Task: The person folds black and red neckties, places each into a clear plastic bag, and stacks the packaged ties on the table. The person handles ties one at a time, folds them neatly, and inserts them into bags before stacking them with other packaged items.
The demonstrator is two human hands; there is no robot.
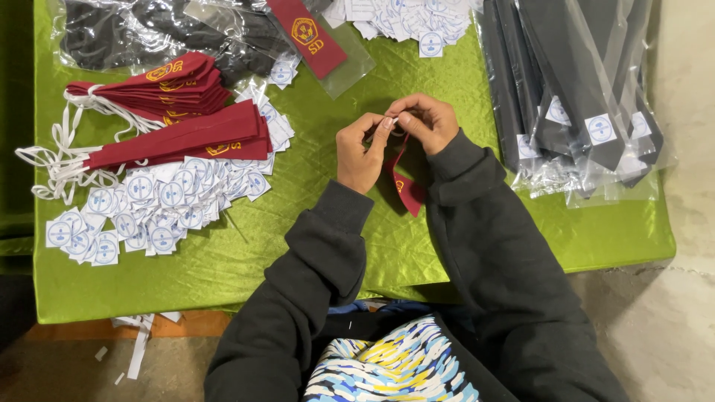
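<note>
My left hand (360,151) and my right hand (426,120) meet over the middle of a green cloth (313,175). Both pinch the top end of a dark red necktie (407,189) with a yellow emblem; its tail hangs down between my dark sleeves. A small white bit shows between my fingertips. A stack of matching red neckties (175,112) with white elastic loops lies to the left. Below that stack spreads a pile of small white square labels (153,205) with a blue round mark.
Black neckties in clear bags (577,89) are stacked at the right. More bagged black items (156,30) and one bagged red tie (309,37) lie at the top left, more white labels (410,18) at top centre. Paper scraps (138,342) lie on the floor.
</note>
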